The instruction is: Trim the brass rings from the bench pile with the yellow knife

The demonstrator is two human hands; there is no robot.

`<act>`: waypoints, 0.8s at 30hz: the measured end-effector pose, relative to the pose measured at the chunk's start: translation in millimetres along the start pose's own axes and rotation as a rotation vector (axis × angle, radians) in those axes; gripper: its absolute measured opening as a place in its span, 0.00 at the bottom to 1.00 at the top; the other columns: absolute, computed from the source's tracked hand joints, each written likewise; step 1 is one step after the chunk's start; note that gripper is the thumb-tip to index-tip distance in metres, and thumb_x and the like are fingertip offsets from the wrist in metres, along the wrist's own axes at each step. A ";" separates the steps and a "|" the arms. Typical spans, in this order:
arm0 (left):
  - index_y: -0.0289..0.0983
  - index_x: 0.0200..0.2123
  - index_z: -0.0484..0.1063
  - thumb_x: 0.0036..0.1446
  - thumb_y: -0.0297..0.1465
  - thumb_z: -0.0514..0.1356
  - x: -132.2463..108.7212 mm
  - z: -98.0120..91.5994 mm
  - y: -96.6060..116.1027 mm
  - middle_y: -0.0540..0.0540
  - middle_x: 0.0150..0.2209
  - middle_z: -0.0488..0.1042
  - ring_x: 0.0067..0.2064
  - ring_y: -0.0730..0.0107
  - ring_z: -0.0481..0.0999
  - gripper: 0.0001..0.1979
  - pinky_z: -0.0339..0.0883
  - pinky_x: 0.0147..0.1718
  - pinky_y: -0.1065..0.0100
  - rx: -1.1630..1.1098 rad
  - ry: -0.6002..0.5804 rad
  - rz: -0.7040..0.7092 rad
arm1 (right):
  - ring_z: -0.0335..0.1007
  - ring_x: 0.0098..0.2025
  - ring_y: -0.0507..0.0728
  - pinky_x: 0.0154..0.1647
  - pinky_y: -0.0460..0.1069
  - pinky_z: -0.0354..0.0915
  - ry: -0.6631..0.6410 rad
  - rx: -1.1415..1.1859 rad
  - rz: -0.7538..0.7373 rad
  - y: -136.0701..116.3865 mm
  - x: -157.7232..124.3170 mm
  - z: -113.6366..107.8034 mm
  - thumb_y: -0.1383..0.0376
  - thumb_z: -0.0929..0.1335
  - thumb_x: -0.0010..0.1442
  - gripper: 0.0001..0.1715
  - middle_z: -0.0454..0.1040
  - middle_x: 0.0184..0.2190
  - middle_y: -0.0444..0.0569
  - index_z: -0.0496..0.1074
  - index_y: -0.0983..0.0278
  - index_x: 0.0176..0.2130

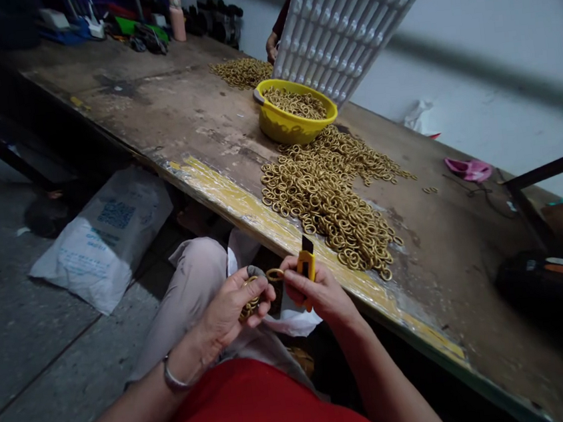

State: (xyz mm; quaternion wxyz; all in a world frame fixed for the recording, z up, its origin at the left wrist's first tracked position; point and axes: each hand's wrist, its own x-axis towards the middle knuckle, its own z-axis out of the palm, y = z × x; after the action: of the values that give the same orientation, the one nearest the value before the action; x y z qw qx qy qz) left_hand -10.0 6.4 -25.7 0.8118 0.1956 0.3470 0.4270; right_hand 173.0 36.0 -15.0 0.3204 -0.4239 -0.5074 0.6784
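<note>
My left hand (pixel 243 299) is curled around several gold-coloured rings (pixel 251 301), and a grey wrap covers one of its fingertips. Between the two hands is a single gold-coloured ring (pixel 275 275), touched by the fingers of both. In my right hand (pixel 314 289) I grip a yellow utility knife (pixel 306 262) with its dark blade pointing up. Just beyond the hands, a large heap of the same rings (pixel 327 193) lies on the wooden table (pixel 191 113). Below the hands, some white material (pixel 296 320) shows at my lap.
A yellow basin (pixel 293 129) full of rings stands behind the heap, with another ring pile (pixel 241 73) farther back. A co-worker's hand (pixel 272 47) shows beside a ribbed translucent panel (pixel 342 23). A white sack (pixel 108 236) lies on the floor at left. Pink item (pixel 468 169) at right.
</note>
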 end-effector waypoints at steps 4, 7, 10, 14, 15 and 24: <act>0.35 0.36 0.66 0.53 0.36 0.67 -1.9 4.7 0.5 0.51 0.27 0.73 0.20 0.82 0.66 0.14 0.52 0.12 0.82 0.028 -0.020 0.024 | 0.49 0.17 0.46 0.17 0.42 0.47 -0.050 0.026 -0.024 -2.2 -2.6 1.7 0.52 0.69 0.59 0.18 0.59 0.16 0.37 0.69 0.65 0.35; 0.34 0.35 0.66 0.55 0.35 0.66 -4.4 5.9 0.0 0.49 0.27 0.74 0.20 0.81 0.67 0.13 0.52 0.12 0.82 0.036 -0.065 0.003 | 0.48 0.17 0.46 0.18 0.43 0.47 -0.072 0.029 -0.028 -4.6 -4.9 3.5 0.52 0.69 0.59 0.19 0.58 0.17 0.37 0.69 0.65 0.35; 0.33 0.35 0.68 0.55 0.36 0.65 -6.9 5.1 -0.6 0.48 0.28 0.75 0.20 0.81 0.67 0.12 0.53 0.12 0.81 0.052 -0.086 0.007 | 0.51 0.19 0.47 0.20 0.44 0.50 -0.073 -0.068 -0.076 -10.1 -8.6 5.6 0.52 0.67 0.62 0.17 0.59 0.19 0.38 0.68 0.64 0.34; 0.33 0.34 0.69 0.53 0.38 0.66 -6.8 6.3 -1.7 0.47 0.29 0.74 0.22 0.80 0.68 0.14 0.56 0.13 0.81 0.128 -0.036 0.066 | 0.61 0.29 0.51 0.31 0.46 0.58 0.042 -0.508 -0.251 -17.3 -16.6 9.0 0.60 0.64 0.65 0.10 0.67 0.28 0.44 0.69 0.63 0.35; 0.33 0.33 0.69 0.52 0.39 0.67 -6.2 7.0 -2.3 0.48 0.28 0.74 0.22 0.80 0.68 0.15 0.56 0.13 0.80 0.147 -0.015 0.095 | 0.63 0.31 0.52 0.33 0.46 0.59 0.071 -0.637 -0.284 -17.8 -18.7 9.9 0.63 0.64 0.64 0.07 0.69 0.30 0.45 0.69 0.63 0.35; 0.36 0.33 0.65 0.59 0.41 0.60 -1.2 -1.9 -5.6 0.55 0.21 0.66 0.18 0.83 0.60 0.13 0.53 0.15 0.80 0.426 0.002 0.210 | 0.69 0.32 0.54 0.31 0.46 0.57 0.145 -1.343 -0.186 -8.5 -19.4 20.0 0.76 0.62 0.56 0.13 0.73 0.35 0.49 0.69 0.64 0.41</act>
State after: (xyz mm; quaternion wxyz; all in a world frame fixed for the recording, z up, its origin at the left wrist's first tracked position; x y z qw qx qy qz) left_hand -8.8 2.3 -30.0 0.7029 0.3971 0.4077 0.4266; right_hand 163.4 13.3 0.5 0.0778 -0.5297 -0.8301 0.1558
